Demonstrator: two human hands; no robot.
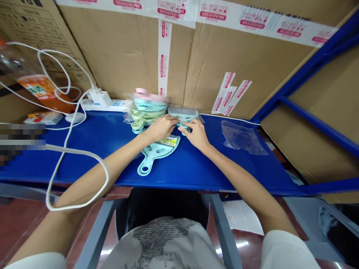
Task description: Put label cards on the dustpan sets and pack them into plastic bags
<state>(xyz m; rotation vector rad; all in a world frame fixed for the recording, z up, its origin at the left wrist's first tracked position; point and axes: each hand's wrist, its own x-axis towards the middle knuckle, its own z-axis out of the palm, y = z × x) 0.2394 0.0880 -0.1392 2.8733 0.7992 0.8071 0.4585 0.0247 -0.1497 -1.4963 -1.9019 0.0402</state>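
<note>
A small light-blue dustpan and brush set (183,113) lies towards the back of the blue table, bristles facing the cardboard. My right hand (197,135) is closed on its handle, thumb and fingers pinching there. My left hand (162,129) reaches it from the other side, fingers curled at the handle's left edge; their tips are partly hidden. Nearer me, below my left hand, rests another light-blue dustpan (153,154) with a yellow-green label, its ringed handle pointing towards me. Just left of my hands, pink, blue and green dustpans (148,106) are stacked, some in clear plastic.
A clear plastic bag (242,137) lies at the right of the table (196,170). On the left are an orange drink bottle (39,87), a power strip (117,105) and a white cable (66,149) looping over my left forearm. Large cardboard (123,56) stands behind.
</note>
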